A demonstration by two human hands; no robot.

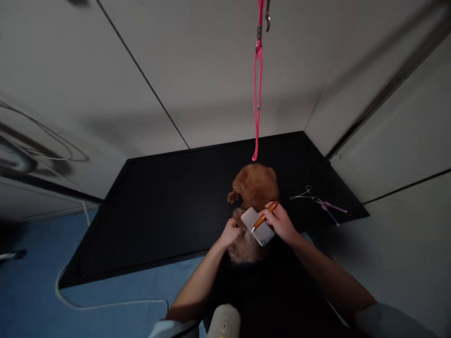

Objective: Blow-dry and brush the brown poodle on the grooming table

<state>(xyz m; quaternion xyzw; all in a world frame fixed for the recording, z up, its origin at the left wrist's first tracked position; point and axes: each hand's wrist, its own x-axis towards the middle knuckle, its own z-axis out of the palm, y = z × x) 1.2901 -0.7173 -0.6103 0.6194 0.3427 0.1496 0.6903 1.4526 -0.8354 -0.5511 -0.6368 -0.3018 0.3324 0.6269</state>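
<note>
A small brown curly-coated dog [255, 185] is at the near side of a black grooming table [165, 202]; its coat is paler at the near end. In my right hand [282, 224] is a slicker brush [261, 220] with an orange handle and a pale rectangular head. The brush head lies against the dog's paler fur, bristles hidden underneath. My left hand [230, 233] is closed on the dog's fur just left of the brush; whether a leg is within the grip cannot be made out.
A pink grooming loop [258, 94] hangs beyond the dog. Right of it lie metal forceps [301, 194] and pink-handled clippers [329, 206]. A cream rounded device [224, 321] sits close below me. A pale cord [116, 305] runs over the blue floor. Walls border the table.
</note>
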